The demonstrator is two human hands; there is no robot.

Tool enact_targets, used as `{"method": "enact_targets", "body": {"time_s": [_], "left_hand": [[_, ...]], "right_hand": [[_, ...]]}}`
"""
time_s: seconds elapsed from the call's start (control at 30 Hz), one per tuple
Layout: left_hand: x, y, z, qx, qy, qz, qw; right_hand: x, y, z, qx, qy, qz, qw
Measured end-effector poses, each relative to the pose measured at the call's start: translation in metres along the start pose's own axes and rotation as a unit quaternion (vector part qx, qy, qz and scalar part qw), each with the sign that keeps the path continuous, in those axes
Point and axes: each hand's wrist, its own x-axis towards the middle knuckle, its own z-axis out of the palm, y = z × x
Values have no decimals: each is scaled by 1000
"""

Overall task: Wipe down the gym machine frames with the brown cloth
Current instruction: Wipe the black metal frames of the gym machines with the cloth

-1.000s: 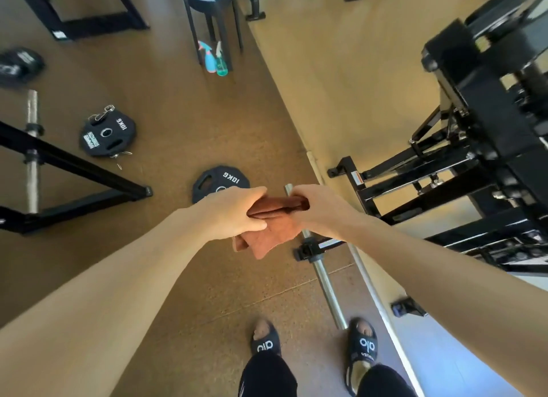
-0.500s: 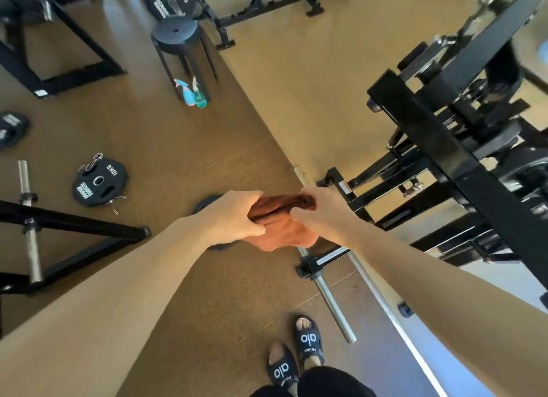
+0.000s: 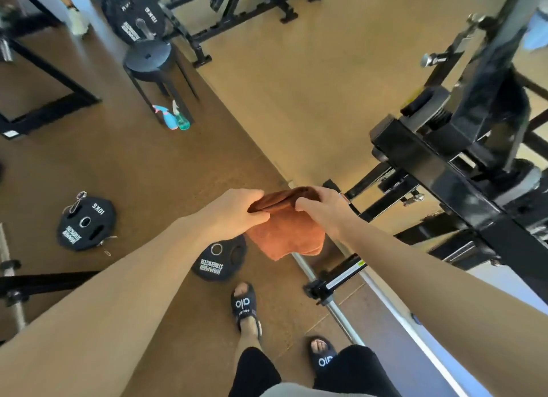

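Now the view has lifted compared with a second ago: more of the room beyond shows, and the black gym machine frame [image 3: 444,171] on the right looms larger and nearer. A foot in a black slide sandal [image 3: 244,306] is planted ahead of the other, so the person seems to be walking toward that frame. My judgement is that wiping has not begun and this is the approach.

Both bare arms reach forward, level with each other, over the brown gym floor [image 3: 148,165]. The left hand [image 3: 237,216] and right hand [image 3: 323,207] hold the brown cloth [image 3: 284,233] between them, in mid-air, close to the machine frame but touching none of it. The left fingers [image 3: 258,216] curl around the cloth's upper left edge; the right fingers [image 3: 304,204] pinch its upper right edge. The top of the cloth is bunched and folded between the two hands, and the rest hangs below them in a loose flap. Earlier the cloth was gathered more tightly; it now hangs lower and wider, which suggests it is being refolded into a pad for wiping.

On the floor below lie a silver barbell [image 3: 335,304] and two black weight plates [image 3: 86,221]. Farther off, spray bottles [image 3: 175,119] stand under a black stool [image 3: 148,60].
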Motion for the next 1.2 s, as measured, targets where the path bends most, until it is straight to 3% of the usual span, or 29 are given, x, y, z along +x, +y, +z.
{"method": "enact_targets", "body": {"time_s": [0.3, 0.6, 1.2], "left_hand": [[92, -62, -98, -63, -39, 41, 996], [177, -45, -179, -109, -39, 104, 988], [388, 67, -291, 24, -61, 294, 954]], "right_hand": [[74, -79, 19, 143, 98, 71, 982], [107, -142, -16, 240, 210, 47, 947], [211, -219, -108, 440, 408, 5, 800]]}}
